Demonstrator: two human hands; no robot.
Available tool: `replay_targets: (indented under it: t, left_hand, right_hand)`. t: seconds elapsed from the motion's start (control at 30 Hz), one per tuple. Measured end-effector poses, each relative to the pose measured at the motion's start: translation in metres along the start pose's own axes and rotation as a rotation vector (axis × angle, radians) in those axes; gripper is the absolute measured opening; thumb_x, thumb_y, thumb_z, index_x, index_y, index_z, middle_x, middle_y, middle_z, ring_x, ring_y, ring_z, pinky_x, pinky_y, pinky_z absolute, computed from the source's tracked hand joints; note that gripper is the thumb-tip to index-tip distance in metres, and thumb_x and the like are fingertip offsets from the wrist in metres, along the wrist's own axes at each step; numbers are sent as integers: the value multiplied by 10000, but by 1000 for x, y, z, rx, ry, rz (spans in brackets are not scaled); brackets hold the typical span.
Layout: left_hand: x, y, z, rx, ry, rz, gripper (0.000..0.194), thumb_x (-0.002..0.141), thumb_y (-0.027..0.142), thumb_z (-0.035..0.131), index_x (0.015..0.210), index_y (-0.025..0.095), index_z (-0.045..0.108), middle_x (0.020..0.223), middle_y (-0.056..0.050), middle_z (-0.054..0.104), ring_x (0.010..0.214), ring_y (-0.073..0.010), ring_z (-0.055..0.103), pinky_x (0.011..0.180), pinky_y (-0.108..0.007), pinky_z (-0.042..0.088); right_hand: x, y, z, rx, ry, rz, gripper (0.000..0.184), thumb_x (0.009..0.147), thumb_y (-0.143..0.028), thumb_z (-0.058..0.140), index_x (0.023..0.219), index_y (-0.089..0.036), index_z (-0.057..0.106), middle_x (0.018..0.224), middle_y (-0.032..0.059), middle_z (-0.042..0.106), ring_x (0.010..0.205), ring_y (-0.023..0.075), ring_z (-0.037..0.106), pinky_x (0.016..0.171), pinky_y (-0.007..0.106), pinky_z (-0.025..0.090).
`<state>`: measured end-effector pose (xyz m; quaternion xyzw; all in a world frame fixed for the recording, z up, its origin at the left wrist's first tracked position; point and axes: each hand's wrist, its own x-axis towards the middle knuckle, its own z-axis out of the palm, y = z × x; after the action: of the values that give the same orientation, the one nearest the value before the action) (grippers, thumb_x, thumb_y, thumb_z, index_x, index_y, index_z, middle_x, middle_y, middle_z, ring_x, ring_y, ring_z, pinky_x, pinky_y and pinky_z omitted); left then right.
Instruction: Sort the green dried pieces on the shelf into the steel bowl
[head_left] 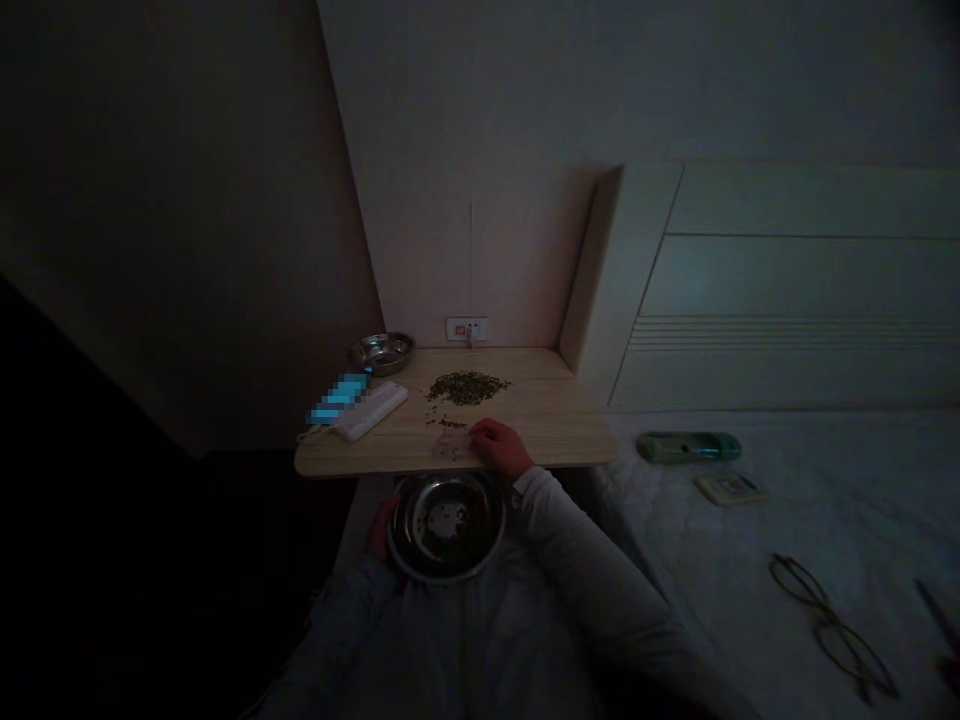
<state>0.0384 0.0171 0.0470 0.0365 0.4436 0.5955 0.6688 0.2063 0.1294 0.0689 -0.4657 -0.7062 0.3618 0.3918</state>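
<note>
My left hand (382, 528) grips the left side of a round steel bowl (495, 530), held just below the table's front edge. Small dark grains lie over part of the bowl's bottom. On the wooden table my right hand (504, 447) is closed on a flat, see-through plastic piece (450, 443); its exact kind is hard to make out in the dim light. A few grains show at the plastic. Behind it spreads a pile of small greenish-brown grains (466, 387), with some strays between the pile and my hand.
At the table's (559, 415) back left stands another steel bowl (384, 352). Nearby are a white power strip (371, 411) and a blurred lit screen (339, 398). A wall socket (466, 329) is behind. On the bed (675, 560) lie a green case (688, 447), a small pale device (730, 488) and glasses (829, 622).
</note>
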Motion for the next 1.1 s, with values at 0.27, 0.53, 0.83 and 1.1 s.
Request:
replay_targets:
  t: [0.27,0.53,0.83,1.1]
  left_hand:
    - [4,-1,-2,50,-5,-11,201,674,248,454,691,138,621,593,-51,657,688,-202,598,745,-333,418]
    - [3,-1,-2,33,-51,5,208,679,233,455,640,116,623,608,-73,657,625,-185,598,700,-316,435]
    - [9,1,-6,76,85,43,193,688,185,446,588,141,605,497,-34,624,557,-166,587,677,-308,434]
    - [-3,2,5,41,42,47,218,698,193,431,596,129,612,545,-51,643,572,-159,590,687,-291,435]
  right_hand:
    - [-1,-3,-1,-48,-9,6,161,609,-200,460,729,-185,566,604,-33,567,575,93,485,570,206,365]
    - [-2,-7,-1,-26,-19,28,155,598,-186,472,724,-183,563,604,-33,568,578,95,490,553,201,357]
    - [7,0,-2,191,159,69,179,642,-212,418,782,-170,520,648,-13,578,666,104,524,667,239,393]
    - [8,5,0,144,125,-8,197,653,-218,428,821,-172,520,656,-20,571,648,97,517,684,251,392]
